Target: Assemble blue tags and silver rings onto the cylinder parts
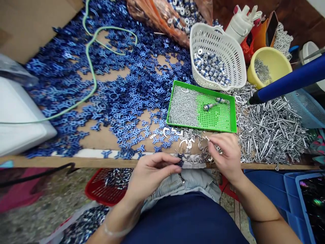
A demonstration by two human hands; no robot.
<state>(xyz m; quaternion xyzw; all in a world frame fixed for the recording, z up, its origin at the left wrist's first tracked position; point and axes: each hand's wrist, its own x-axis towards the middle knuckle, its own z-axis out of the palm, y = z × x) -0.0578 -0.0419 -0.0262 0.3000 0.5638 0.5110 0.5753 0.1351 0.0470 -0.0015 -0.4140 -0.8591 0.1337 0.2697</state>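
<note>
Between the thumb and fingers of my left hand (158, 169) is a small dark blue metal part (180, 160) with silver curved pieces on it, held over the table's front edge. My right hand (225, 152) pinches a tiny silver piece (207, 138) just below the green tray (203, 129). That tray holds many tiny silver bits (184, 106) on its left side and two blue-banded silver pieces at its right. Loose curved silver pieces (188, 142) lie between the tray and my hands.
Blue three-armed parts (122, 98) cover the table's left and middle. A white basket (237, 61) and yellow bowl (279, 61) stand behind the tray. Silver rods (274, 132) are heaped at right, under a blue tool (289, 83). A red basket (93, 189) sits below the table edge.
</note>
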